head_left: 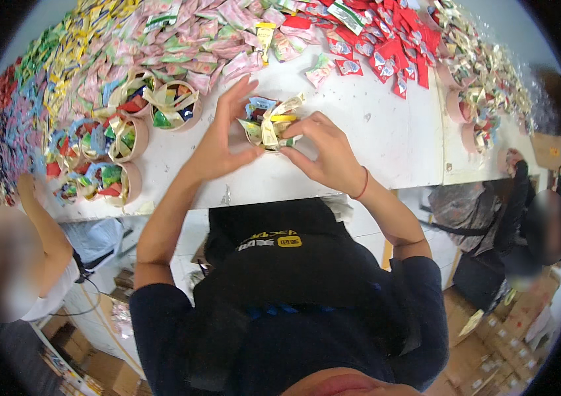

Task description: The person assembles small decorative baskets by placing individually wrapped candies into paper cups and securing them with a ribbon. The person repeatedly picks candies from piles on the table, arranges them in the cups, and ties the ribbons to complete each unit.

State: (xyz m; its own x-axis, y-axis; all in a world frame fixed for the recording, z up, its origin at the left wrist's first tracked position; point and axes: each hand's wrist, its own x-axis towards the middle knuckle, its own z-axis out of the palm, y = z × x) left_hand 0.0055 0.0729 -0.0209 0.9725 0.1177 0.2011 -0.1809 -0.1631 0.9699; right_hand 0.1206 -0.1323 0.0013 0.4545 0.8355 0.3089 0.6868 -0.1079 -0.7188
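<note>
Head view: left hand [222,135] spread beside the cup [270,151], right hand [323,146] pinching a packet [291,140], probably tidying; next needs a gentle tuck.

A small, round tub [272,151] stands upright on the white worktop [386,142], back from its front edge and well short of its side ends. Packets fill it to above the rim: a pale blue one [262,103] at the back left, a yellow one [284,118] toward the right. A cream ribbon [268,129] crosses over the top, its upper end sticking out toward the back right. The hands partly cover the tub's sides.
</note>
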